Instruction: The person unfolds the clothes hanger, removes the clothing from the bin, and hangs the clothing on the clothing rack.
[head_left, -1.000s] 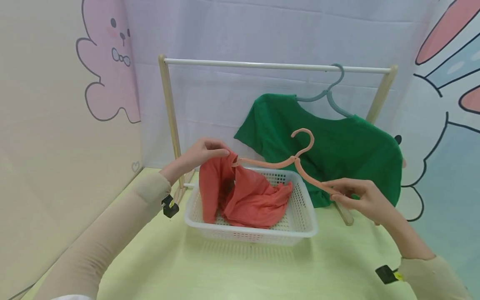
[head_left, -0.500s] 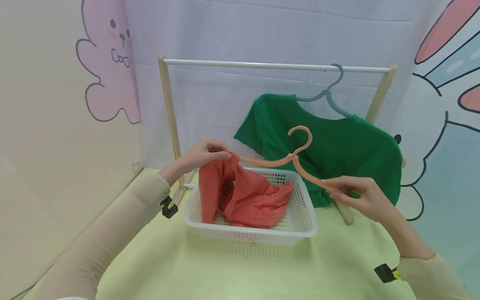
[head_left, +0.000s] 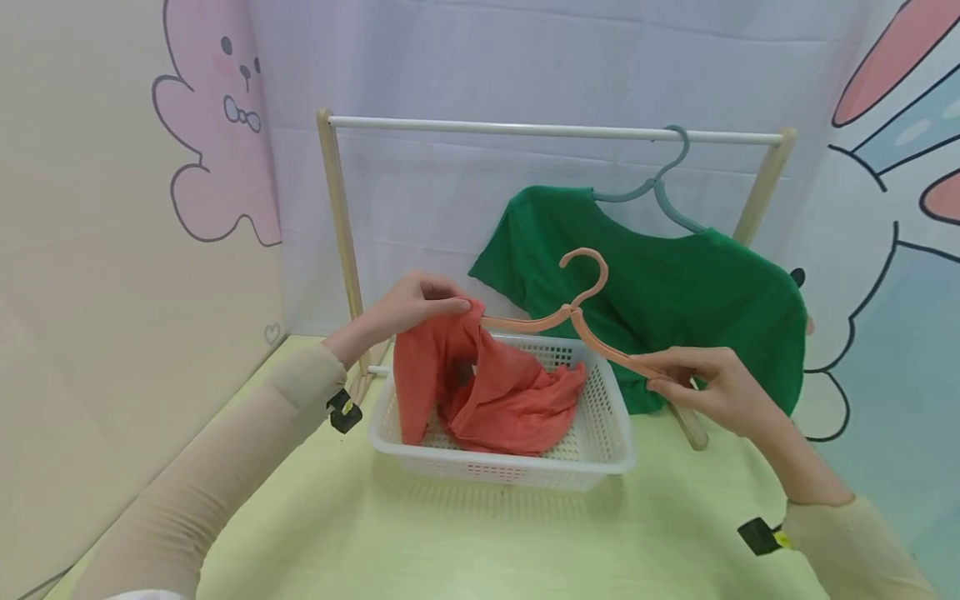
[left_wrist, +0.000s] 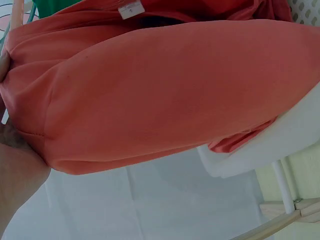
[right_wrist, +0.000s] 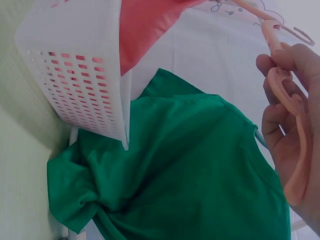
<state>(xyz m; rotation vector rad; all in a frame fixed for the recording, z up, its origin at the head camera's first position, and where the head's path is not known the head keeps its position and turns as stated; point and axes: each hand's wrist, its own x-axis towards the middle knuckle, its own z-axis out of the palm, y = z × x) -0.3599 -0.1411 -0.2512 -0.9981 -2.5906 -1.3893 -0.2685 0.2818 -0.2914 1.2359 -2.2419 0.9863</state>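
My left hand (head_left: 408, 307) pinches the red shirt (head_left: 517, 408) by a raised part near its neck opening, above the basket's left side. Most of the shirt lies crumpled in the white basket (head_left: 498, 468); the left wrist view shows a white tag (left_wrist: 131, 9) at its collar. An orange clothes hanger (head_left: 600, 346) has the end of its left arm inside the shirt, hidden by the cloth. On the right, my right hand (head_left: 708, 385) grips the hanger's other arm, fingers curled round it in the right wrist view. The hanger's hook points up.
Behind the basket stands a rack with a white rail (head_left: 487, 128) and wooden posts. A green shirt (head_left: 660, 283) hangs from it on a grey-blue hanger (head_left: 678, 215), close behind my right hand. The yellow-green tabletop (head_left: 480, 550) stretches in front of the basket.
My right hand has moved left with the orange hanger, whose left arm has slid further into the red shirt. My left hand stays nearly in place, still pinching the cloth.
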